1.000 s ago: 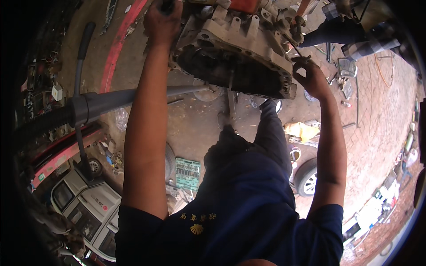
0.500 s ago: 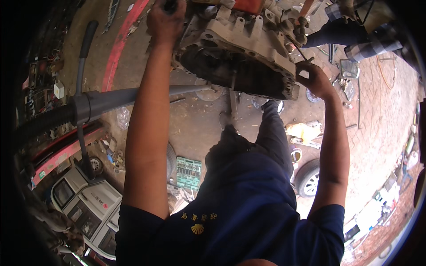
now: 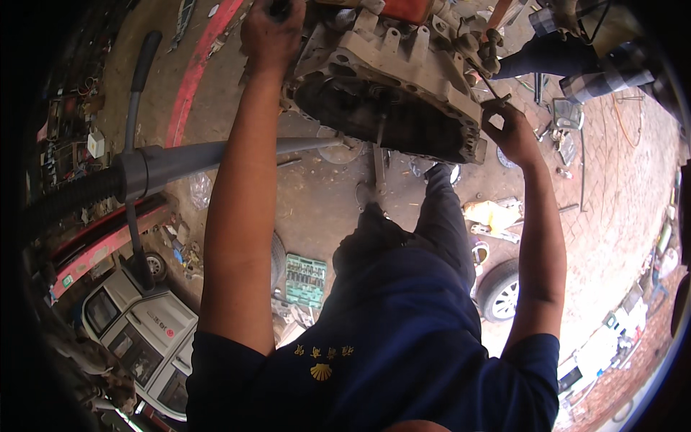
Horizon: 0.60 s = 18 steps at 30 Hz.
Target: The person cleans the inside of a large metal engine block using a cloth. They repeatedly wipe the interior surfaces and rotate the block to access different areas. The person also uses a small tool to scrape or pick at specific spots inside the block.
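Both hands worked the gearbox housing: my left hand fisted around a dark handle, my right hand pinched a thin rod at its edge. I judged fitting underway; steady alignment came next.

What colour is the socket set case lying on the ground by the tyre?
Green, with rows of dark sockets inside. The socket set case shows best in the head view.

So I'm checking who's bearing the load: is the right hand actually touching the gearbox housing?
Touching. The head view shows the right hand pressed against the lower corner of the gearbox housing, fingers wrapped at its flange, with no gap visible.
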### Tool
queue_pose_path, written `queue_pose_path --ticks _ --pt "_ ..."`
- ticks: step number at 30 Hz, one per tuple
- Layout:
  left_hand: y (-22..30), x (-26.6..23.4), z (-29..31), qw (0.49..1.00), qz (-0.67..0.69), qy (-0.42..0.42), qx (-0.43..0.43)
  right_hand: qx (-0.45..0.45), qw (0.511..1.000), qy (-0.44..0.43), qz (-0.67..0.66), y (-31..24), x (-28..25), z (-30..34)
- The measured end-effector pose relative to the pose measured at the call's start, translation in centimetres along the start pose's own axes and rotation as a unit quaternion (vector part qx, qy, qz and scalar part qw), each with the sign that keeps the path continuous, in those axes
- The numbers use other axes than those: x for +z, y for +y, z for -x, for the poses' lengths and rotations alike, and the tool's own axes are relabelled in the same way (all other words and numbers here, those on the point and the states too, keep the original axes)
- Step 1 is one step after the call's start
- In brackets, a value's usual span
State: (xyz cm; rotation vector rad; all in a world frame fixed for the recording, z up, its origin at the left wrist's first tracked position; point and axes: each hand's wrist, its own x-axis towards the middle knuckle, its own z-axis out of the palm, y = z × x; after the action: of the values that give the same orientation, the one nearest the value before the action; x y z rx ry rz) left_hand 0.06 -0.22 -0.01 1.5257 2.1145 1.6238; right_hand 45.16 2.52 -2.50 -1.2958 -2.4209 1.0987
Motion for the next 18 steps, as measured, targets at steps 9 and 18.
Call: queue_pose_path --ticks 9,18 --pt "-0.4 0.0 -0.1 1.000 0.013 0.002 0.008 -0.037 0.998 0.033 -0.028 -0.2 0.8 0.2" --pt "0.1 0.4 0.0 1.000 0.012 0.000 0.016 0.015 0.983 0.175 -0.056 0.7 2.6 2.3"
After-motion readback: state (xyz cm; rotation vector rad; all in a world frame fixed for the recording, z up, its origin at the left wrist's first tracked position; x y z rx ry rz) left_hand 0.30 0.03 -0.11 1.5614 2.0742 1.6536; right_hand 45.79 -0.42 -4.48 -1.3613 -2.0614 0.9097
